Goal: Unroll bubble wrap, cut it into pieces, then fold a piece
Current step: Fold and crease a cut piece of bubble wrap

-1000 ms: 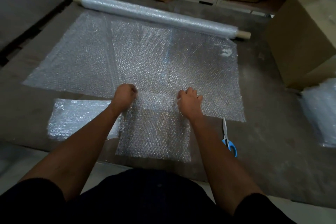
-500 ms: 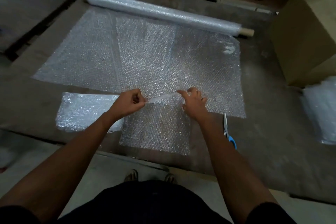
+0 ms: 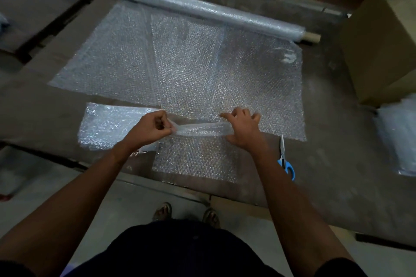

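Now the fold wants both far corners drawn evenly toward me, so the edges meet square. My left hand (image 3: 151, 129) pinches one corner of the piece (image 3: 195, 159) and my right hand (image 3: 244, 129) grasps the other, its far edge lifted between them, its near part flat on the table (image 3: 337, 175). Scissors (image 3: 285, 159) lie just right; the roll (image 3: 209, 10) sits beyond.

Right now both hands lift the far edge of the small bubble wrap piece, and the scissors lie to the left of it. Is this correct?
Not quite. In the head view the scissors lie to the right of the small piece, beside the right hand. The rest holds: that hand and the left hand lift its far edge.
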